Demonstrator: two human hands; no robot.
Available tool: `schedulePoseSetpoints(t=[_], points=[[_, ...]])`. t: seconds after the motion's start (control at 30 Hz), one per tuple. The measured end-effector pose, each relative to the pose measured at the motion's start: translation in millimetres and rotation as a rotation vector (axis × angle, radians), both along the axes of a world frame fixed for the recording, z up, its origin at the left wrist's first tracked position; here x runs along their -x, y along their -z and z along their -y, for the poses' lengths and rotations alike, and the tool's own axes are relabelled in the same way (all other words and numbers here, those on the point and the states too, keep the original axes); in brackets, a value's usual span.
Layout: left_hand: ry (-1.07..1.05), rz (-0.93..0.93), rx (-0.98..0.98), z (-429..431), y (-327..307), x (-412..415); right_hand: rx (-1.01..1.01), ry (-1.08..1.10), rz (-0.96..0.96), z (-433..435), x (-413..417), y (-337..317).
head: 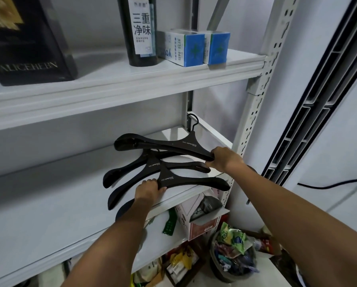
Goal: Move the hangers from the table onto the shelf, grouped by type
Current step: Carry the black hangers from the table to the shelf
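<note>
Black hanger tip sits in the curled fingers of the right hand (225, 159): the fingers wrap round the right arm-end of the top hanger (163, 145), clamped on it. Left hand (149, 191): fingers folded over the neck of the near hanger (194, 182), thumb at its front edge, pinching it just left of the printed white lettering.

Top hanger: lies across the back of the shelf board (70, 193), its hook (194, 121) pointing to the rear corner. Whether the held end clears the board cannot be told. Middle hanger (152, 163): flat on the board between the other two, neck tucked under the top hanger's arm, touched by neither hand. Near hanger: at the front edge of the board, right arm-end overhanging the lip. All three are the same broad-shouldered black type, fanned out with their left ends apart. A dark rounded shape beside the left forearm may be a further hanger end; not resolvable.

Surroundings: a perforated white upright post (254, 112) stands just right of the right hand. Upper board (132, 79) carries a black box (28, 48), a dark bottle (140, 32) with a white label, and two blue-and-white cartons (194, 48). Lower level: an open carton (196, 212). A bin (231, 259) full of wrappers stands on the floor.
</note>
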State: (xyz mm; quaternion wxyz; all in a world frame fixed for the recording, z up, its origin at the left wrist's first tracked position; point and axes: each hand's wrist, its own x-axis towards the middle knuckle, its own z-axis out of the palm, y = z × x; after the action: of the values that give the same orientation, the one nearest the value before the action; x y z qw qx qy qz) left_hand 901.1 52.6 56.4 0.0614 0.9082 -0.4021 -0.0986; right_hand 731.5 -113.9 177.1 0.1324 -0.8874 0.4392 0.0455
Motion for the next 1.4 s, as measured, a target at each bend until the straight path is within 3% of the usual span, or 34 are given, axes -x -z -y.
schedulePoseSetpoints(t=[0.6, 0.83, 0.93, 1.07, 1.23, 1.4], points=[[-0.096, 0.006, 0.021, 1, 11, 1, 0.009, -0.045, 0.011, 5, -6, 6], [0.0, 0.268, 0.046, -9, 3, 8, 0.025, -0.088, 0.042, -7, -18, 4], [0.074, 0.286, 0.083, -19, -5, 15, 0.022, -0.113, 0.073, -16, -22, -2], [0.166, 0.299, 0.229, -35, -28, 26, 0.024, -0.153, 0.078, -34, -29, -8], [0.347, 0.539, 0.416, -69, -67, 32, 0.014, -0.218, 0.063, -61, -42, -13], [0.151, 0.663, 0.388, -119, -110, 19, 0.038, -0.319, 0.034, -98, -58, -13]])
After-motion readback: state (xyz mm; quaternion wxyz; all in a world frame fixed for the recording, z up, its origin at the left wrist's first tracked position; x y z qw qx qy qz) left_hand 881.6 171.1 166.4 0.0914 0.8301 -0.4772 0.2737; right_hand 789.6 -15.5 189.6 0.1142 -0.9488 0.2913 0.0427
